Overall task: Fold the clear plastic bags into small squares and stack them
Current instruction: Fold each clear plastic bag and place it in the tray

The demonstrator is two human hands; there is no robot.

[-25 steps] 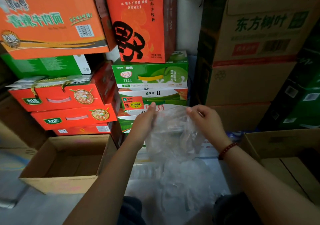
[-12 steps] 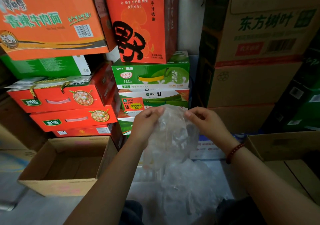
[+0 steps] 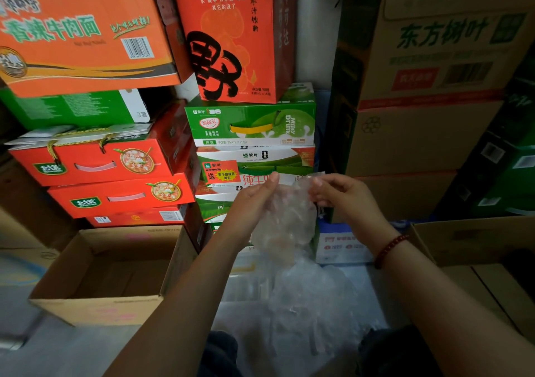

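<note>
— One clear plastic bag [image 3: 285,217] is in work, held up just right of the open cardboard box [image 3: 113,275]; no folded square or stack shows.
— And the hands?
— The left hand [image 3: 254,200] and right hand [image 3: 344,197] each pinch its top edge, fingers curled. More loose plastic [image 3: 312,313] lies heaped below, apparently unfolded.

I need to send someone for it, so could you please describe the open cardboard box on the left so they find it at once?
Start at the stack of red gift cartons with rope handles on the left. Directly below them on the floor sits the open brown cardboard box. Unlike the sealed printed cartons around it, its top is open.
</note>
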